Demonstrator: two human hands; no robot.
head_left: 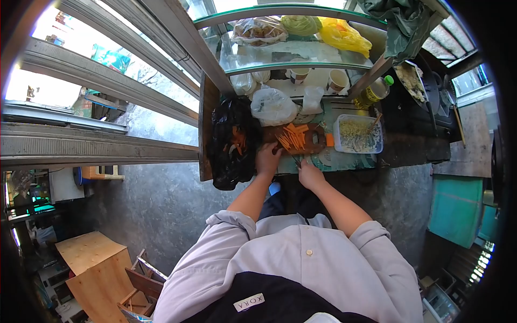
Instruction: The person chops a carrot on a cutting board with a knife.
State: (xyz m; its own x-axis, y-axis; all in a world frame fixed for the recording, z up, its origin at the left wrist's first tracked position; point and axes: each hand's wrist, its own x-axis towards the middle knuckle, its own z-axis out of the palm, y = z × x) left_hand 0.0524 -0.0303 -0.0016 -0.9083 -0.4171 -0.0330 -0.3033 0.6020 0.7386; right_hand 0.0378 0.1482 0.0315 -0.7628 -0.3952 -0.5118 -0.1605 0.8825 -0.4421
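Observation:
Orange strips, which look like cut carrot (291, 138), lie in a pile on a brown cutting board (314, 141). My left hand (267, 158) rests at the board's near left side, its fingers bent and close to the strips; what is under them is too small to make out. Closed around the handle of a knife (297, 160), my right hand (310, 175) is at the counter's front edge, with the blade pointing toward the strips. Left of the board, a black plastic bag (229, 142) lies open with orange scraps in it.
A clear tub of shredded food (358, 134) stands right of the board. Behind are white plastic bags (273, 106), paper cups (337, 80) and a green-capped bottle (374, 92). Glass shelves (301, 68) rise above the counter's back. A pan (412, 81) sits at the right.

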